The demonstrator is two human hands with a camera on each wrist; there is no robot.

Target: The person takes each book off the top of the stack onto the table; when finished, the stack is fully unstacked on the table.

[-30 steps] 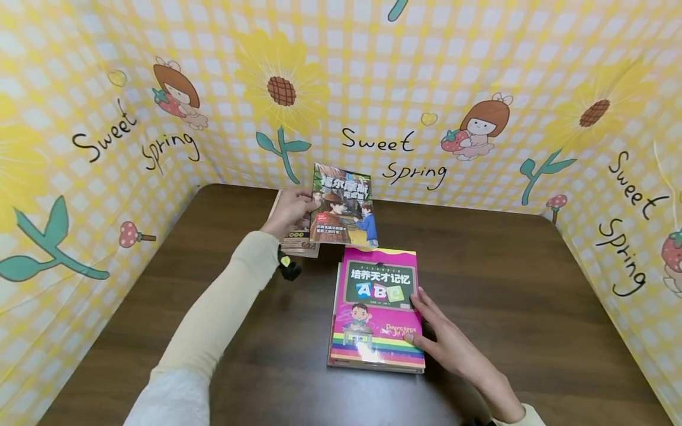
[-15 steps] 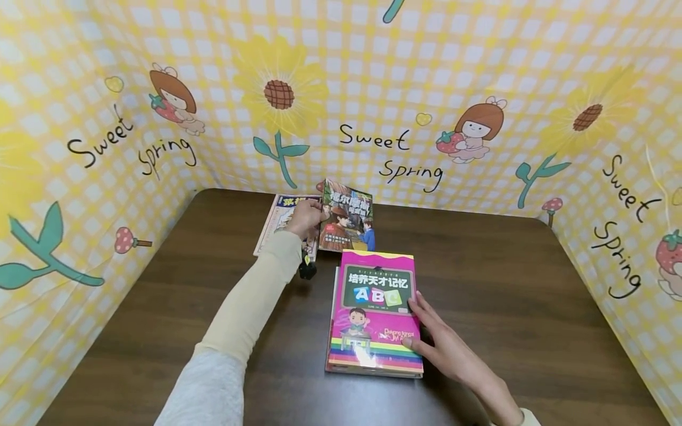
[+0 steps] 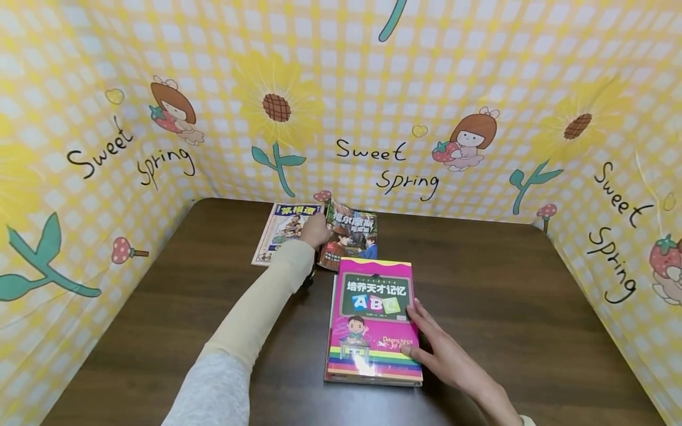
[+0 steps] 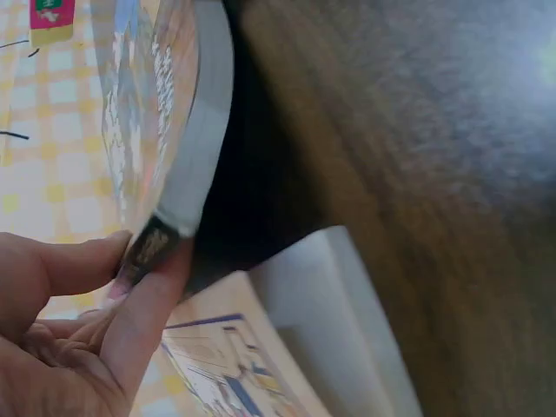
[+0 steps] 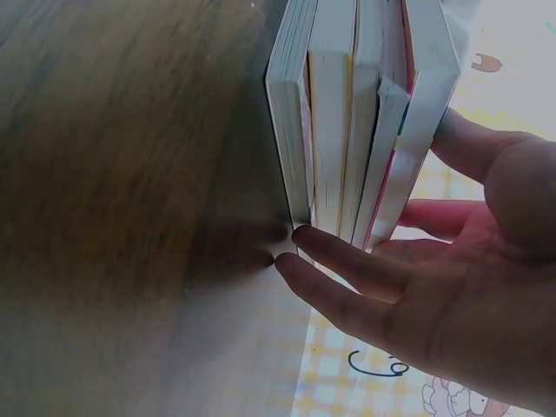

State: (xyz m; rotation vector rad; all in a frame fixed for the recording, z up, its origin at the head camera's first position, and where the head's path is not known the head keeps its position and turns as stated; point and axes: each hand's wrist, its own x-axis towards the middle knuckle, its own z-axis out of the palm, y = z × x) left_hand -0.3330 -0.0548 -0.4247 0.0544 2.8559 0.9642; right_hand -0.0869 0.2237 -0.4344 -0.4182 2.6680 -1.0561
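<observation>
Handling of books on a dark surface (image 3: 479,260); clock directions refer to the head view, centred on the pink book (image 3: 375,337). The illustrated book (image 3: 356,234) is between 11 and 12 o'clock, its left edge raised; the left hand (image 3: 315,232) has its grip clamped on that edge, thumb against fingers. A one-edge pinch probably lets the pages flex and the cover slip. The pale booklet (image 3: 283,231), between 10 and 11 o'clock, could be dragged if knocked. Toward 4 o'clock, the right hand (image 3: 447,349) rests against the stack (image 5: 334,130), fingers extended and apart. Uneven pressure there might slide the glossy, imperfectly aligned volumes; the lower edge facing 6 o'clock appears unsupported by either hand.
</observation>
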